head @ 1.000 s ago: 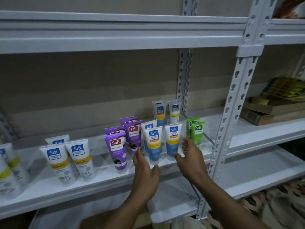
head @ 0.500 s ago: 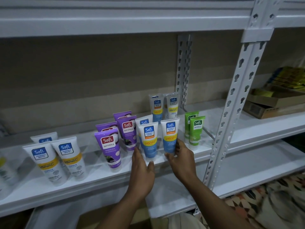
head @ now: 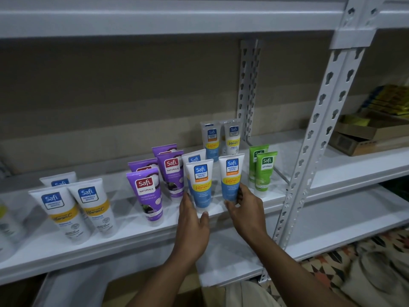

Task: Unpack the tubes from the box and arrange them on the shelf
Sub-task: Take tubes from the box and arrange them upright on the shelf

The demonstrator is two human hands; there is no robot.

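Several Safi tubes stand cap-down on the white shelf (head: 132,238). At its front edge, my left hand (head: 192,227) holds the base of a blue and white tube (head: 200,182) between thumb and fingers. My right hand (head: 247,209) grips the lower part of a second blue and white tube (head: 231,176) beside it. Purple tubes (head: 147,193) stand to the left, green tubes (head: 264,169) to the right, and white and yellow tubes (head: 88,204) further left. Two more tubes (head: 221,138) stand at the back. The box is mostly hidden under my arms.
A perforated metal upright (head: 309,151) stands just right of my right hand. Cardboard boxes with yellow packs (head: 374,134) sit on the neighbouring shelf at right. A lower shelf (head: 332,222) runs beneath. Patterned floor (head: 354,262) shows at bottom right.
Both hands moved forward from open air to the two front blue tubes and closed around their bases. The right tube has shifted slightly to the right.
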